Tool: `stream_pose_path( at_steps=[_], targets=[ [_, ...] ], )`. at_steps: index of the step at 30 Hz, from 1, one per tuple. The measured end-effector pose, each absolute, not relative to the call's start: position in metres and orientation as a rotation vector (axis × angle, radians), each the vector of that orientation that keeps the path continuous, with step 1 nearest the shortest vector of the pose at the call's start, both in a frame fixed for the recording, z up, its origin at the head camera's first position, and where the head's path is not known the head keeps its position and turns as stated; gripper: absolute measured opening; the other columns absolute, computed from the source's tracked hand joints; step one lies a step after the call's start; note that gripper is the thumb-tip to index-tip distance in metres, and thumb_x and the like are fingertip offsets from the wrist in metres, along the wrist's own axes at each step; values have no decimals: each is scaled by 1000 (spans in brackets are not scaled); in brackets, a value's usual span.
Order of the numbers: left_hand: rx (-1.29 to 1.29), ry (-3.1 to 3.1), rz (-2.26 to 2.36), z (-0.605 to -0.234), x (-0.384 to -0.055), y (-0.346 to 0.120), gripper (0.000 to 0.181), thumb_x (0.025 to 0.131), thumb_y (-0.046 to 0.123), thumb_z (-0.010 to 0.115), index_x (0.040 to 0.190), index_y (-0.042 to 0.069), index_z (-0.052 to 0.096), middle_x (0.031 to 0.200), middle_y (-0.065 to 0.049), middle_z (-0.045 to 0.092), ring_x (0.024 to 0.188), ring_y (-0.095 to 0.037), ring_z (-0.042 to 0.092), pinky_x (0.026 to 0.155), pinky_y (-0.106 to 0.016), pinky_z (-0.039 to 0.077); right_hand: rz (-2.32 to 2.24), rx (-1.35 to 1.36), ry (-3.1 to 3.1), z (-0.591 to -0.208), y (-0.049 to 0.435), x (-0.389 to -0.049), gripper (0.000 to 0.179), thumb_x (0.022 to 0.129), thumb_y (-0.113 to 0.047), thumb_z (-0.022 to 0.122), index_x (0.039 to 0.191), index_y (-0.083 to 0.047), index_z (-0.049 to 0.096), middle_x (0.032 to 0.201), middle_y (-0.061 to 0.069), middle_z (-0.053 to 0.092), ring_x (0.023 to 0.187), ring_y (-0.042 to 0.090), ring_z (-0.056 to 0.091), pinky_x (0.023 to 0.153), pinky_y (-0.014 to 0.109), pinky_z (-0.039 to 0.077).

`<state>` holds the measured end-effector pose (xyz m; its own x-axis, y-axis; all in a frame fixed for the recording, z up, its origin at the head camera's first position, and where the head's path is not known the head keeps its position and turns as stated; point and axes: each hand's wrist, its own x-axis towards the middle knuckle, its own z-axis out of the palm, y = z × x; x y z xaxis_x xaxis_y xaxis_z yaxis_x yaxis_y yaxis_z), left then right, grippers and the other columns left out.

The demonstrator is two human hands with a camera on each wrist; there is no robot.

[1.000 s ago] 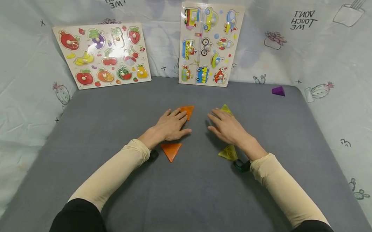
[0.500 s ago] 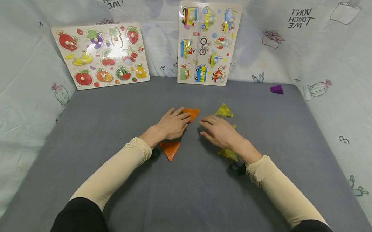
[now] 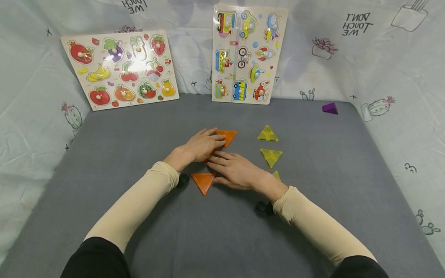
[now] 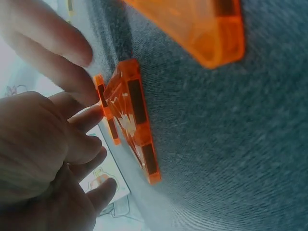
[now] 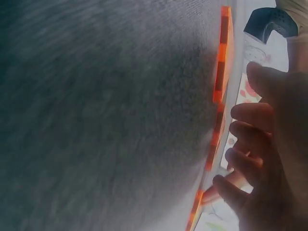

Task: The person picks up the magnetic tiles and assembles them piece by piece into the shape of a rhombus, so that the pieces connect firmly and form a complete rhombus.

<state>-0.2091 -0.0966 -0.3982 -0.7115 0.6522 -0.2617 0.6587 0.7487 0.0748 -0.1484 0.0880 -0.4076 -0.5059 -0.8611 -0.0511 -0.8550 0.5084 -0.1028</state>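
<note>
- Newly beside the nearest orange triangle [image 3: 203,182]: my right hand [image 3: 239,171], from the yellow triangles [image 3: 270,157], fingers extended.
- Beyond it: my left hand [image 3: 199,147], fingers relaxed; orange apparently occupies both.

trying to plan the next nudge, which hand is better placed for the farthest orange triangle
Left, probably: in the head view the left hand overlaps the farthest orange triangle, while the right hand lies by the nearest orange triangle.
</note>
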Motion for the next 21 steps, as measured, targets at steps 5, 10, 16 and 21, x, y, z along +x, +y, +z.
stream_pose_path(
  at_steps=[5,10,16,21],
  targets=[
    [1014,2673,-26,-398,-208,-101,53,100,10,54,151,14,39,161,-3,30,152,-33,17,121,-55,20,-90,-1380,2561,-404,84,-150,61,104,-47,38,153,-12,34,159,6,33,152,25,22,123,44,19],
    [988,2692,-22,-397,-210,-104,51,100,4,49,150,13,41,160,-5,33,151,-33,21,121,-54,21,-186,-1352,2593,-397,99,-149,57,104,-43,43,148,-8,42,154,9,43,148,27,32,122,44,24],
    [958,2710,12,-397,-205,-107,46,102,5,43,148,9,43,158,-9,36,150,-33,23,121,-54,21,-286,-1432,2680,-397,125,-145,46,100,-34,56,133,-2,60,139,15,58,134,31,50,115,46,36],
    [992,2759,78,-399,-197,-107,43,98,-1,45,140,3,52,149,-15,46,145,-34,35,119,-51,28,-312,-1452,2751,-399,141,-142,29,94,-24,67,115,-5,71,123,10,65,113,27,63,99,42,50]
  ],
)
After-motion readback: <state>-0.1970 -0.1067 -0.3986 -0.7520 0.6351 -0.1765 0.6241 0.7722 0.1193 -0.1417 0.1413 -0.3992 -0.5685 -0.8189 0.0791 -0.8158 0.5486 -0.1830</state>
